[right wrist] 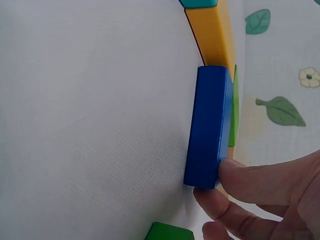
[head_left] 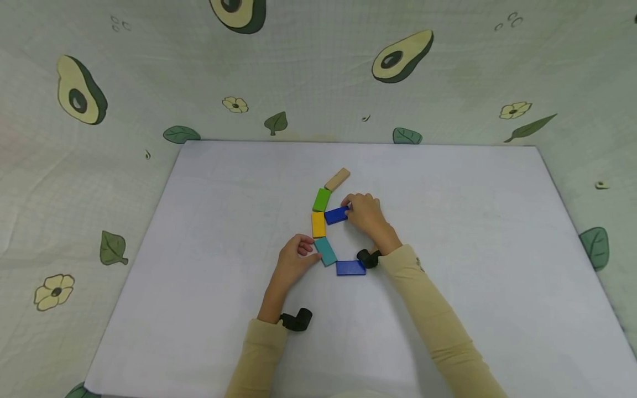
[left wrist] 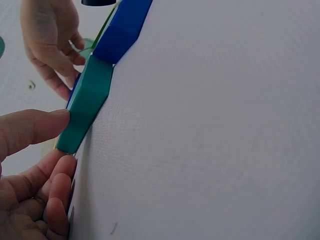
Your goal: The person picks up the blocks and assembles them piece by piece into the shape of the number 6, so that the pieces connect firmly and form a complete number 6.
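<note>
My right hand point(head_left: 367, 213) pinches the right end of a blue block point(head_left: 336, 215) between thumb and finger. That block's left end meets a chain beside a yellow block point(head_left: 318, 225). With thumb and fingertips, my left hand point(head_left: 293, 258) touches the left side and upper end of a teal block point(head_left: 325, 251); its other fingers are bent. Above the yellow block lie a green block point(head_left: 322, 199) and a plain wooden block point(head_left: 337, 179). Another blue block point(head_left: 350, 268) meets the teal block's lower end.
A darker green block point(right wrist: 169, 232) shows at the bottom of the right wrist view; the right forearm seems to hide it in the head view. A white tabletop point(head_left: 219, 221) carries the blocks. Behind it hangs a cloth point(head_left: 318, 66) printed with avocados and leaves.
</note>
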`<state>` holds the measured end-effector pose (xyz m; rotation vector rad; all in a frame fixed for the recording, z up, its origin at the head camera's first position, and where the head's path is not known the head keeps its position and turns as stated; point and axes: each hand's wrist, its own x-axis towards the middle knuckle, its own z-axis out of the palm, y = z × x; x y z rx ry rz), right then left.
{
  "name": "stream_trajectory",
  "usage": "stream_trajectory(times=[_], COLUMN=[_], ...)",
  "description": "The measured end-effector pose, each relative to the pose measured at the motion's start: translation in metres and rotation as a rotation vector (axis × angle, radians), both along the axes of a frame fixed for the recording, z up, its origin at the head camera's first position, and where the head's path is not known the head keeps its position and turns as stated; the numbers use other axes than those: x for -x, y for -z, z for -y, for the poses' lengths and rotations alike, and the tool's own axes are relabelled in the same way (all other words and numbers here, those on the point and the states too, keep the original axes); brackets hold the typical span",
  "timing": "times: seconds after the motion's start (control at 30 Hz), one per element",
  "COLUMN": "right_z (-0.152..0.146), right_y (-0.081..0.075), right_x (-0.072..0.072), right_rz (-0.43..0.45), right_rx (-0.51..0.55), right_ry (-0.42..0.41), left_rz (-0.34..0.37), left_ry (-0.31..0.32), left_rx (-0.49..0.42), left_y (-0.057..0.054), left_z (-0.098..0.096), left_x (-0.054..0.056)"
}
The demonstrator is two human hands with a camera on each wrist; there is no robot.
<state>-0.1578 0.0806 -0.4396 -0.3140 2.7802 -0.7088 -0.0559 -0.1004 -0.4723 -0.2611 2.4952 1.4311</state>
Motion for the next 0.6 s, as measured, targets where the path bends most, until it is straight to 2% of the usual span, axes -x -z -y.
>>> stream_trajectory(times=[0.37,0.6], right_z=[-0.004,-0.020], right_y=[-0.001,-0.015], right_x=[0.000,-0.001], right_rz=[0.027,0.013], right_rx=[0.038,0.166], right_ry=[-0.002,0.004], left_rz=[0.001,-0.012], left_ry=[0.004,0.008], left_rx=[0.004,0.003], left_y=[0.003,0.002], left_z=[0.000,0.000], left_x=[0.000,0.000])
